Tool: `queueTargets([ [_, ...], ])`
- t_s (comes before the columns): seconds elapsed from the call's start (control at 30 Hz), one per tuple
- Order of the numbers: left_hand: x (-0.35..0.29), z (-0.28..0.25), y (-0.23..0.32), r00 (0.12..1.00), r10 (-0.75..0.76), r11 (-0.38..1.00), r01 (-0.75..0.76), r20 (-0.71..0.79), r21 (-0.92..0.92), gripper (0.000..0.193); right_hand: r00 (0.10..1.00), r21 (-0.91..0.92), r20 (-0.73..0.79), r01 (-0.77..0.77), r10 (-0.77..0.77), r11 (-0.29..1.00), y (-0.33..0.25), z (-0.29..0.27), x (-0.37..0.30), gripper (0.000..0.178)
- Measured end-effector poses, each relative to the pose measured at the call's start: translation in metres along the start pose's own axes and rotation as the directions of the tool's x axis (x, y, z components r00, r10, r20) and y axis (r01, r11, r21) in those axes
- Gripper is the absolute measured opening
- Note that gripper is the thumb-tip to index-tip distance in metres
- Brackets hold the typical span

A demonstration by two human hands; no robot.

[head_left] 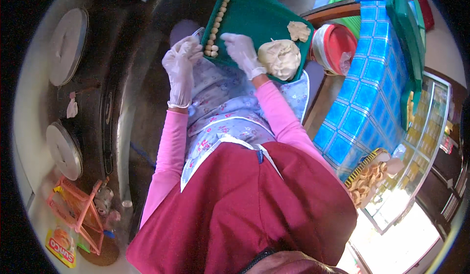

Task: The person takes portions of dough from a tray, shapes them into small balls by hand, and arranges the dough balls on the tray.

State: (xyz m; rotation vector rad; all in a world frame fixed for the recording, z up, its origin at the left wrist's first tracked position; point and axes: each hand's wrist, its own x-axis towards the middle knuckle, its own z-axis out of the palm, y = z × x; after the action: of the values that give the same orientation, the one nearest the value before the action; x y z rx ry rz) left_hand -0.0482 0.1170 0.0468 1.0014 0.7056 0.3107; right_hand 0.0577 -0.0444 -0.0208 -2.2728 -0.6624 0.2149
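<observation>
A dark green tray [249, 17] rests across my lap. Small pale dough balls [215, 25] line its left side in a row, with a few doubled up at the near end. My left hand [180, 63], in a clear plastic glove, is just left of that row at the tray's edge. Its fingers are pinched together, and whatever they hold is hidden. Over the tray's near part, my gloved right hand [242, 53] has its fingers curled in; their contents cannot be made out. Right of it sits a large lump of dough [280, 59], with a smaller torn piece [298, 31] beyond.
At the right stand a red-lidded tub [339, 48] and a table with a blue checked cloth [360, 85]. A basket of brown pieces [368, 178] is at the lower right. Two round metal lids [68, 46] and an orange plastic basket [73, 205] lie along the left.
</observation>
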Motion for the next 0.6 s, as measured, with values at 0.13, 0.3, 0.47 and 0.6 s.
queueTargets([
  [0.13,-0.020,0.037,-0.006,0.921,-0.229,0.965,0.172,0.314,0.197,0.032,0.936,-0.680,0.165,0.335,-0.310,0.652,0.017,-0.098,-0.017,0.013],
  [0.3,-0.017,0.088,-0.080,0.648,-0.536,0.831,0.518,0.542,0.203,0.030,0.912,-0.611,0.339,0.399,-0.229,0.683,0.045,-0.132,-0.037,0.011],
  [0.47,-0.026,0.142,-0.103,0.534,-0.583,0.725,0.683,0.612,0.094,0.029,0.956,-0.722,0.194,0.290,-0.217,0.628,0.057,-0.133,-0.054,0.011],
  [0.6,-0.014,0.146,-0.155,0.572,-0.356,0.879,0.474,0.739,0.056,0.033,0.951,-0.553,-0.253,0.009,-0.178,0.833,0.066,-0.126,-0.075,0.020],
])
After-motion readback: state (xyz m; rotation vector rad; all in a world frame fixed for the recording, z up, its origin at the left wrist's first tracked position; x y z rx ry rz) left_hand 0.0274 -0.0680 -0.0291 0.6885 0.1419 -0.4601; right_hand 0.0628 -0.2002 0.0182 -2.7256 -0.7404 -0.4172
